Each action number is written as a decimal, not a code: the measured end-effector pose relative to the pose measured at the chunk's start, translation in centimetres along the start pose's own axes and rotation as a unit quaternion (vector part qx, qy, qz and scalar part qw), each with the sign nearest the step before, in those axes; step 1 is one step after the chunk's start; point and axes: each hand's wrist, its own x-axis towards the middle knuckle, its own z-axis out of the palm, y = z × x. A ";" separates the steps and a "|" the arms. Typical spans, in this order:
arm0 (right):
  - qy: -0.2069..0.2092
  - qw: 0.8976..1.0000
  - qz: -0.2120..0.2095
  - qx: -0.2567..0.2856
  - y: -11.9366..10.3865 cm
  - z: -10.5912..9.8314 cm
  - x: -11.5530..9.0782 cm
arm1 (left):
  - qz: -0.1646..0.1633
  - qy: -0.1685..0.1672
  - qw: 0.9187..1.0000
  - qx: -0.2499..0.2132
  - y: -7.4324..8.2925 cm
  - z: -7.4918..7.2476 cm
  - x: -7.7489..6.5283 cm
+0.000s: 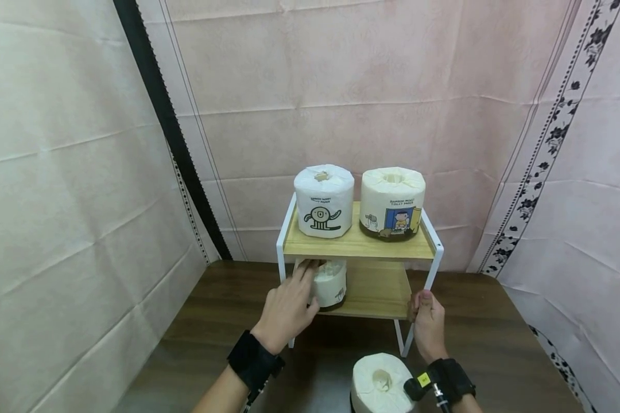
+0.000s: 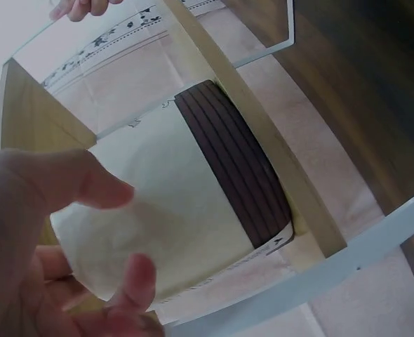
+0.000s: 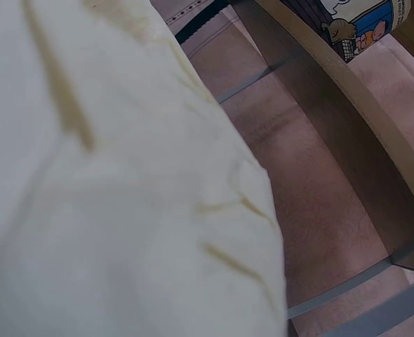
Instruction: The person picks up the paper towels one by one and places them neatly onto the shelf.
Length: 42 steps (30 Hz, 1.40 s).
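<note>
A small two-tier shelf with wooden boards (image 1: pixel 377 248) and a white metal frame stands on the brown table. On its lower board sits a paper-wrapped toilet paper roll (image 1: pixel 330 285), upright at the left, with a dark striped band (image 2: pixel 231 161) round its base. My left hand (image 1: pixel 287 307) reaches in at this roll, fingers extended over its top and thumb at its near side. With curled fingers my right hand (image 1: pixel 429 321) grips the frame's front right leg. The right wrist view does not show that hand; a wrapped roll (image 3: pixel 137 175) fills much of it.
Two more wrapped rolls, one with a line-drawn figure (image 1: pixel 324 201) and one with a blue picture (image 1: pixel 392 203), stand on the upper board. Another roll (image 1: pixel 382 384) is on the table (image 1: pixel 475 344) beside my right wrist. Pale cloth (image 1: pixel 367 86) hangs behind and at both sides.
</note>
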 end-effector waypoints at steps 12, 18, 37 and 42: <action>-0.006 1.000 0.002 -0.001 0.3 -0.1 -0.1 | 0.016 0.004 0.999 -0.028 -1.1 0.9 0.3; -0.015 1.000 0.008 -0.008 0.4 0.0 -0.3 | 0.018 0.016 0.999 -0.031 -1.4 0.8 0.1; -0.008 1.000 -0.001 -0.017 0.2 -0.2 -0.2 | 0.014 0.086 0.996 0.010 1.6 0.1 1.2; -0.009 1.000 0.001 -0.011 0.1 -0.1 -0.1 | 0.025 0.121 0.990 0.067 2.2 0.7 1.4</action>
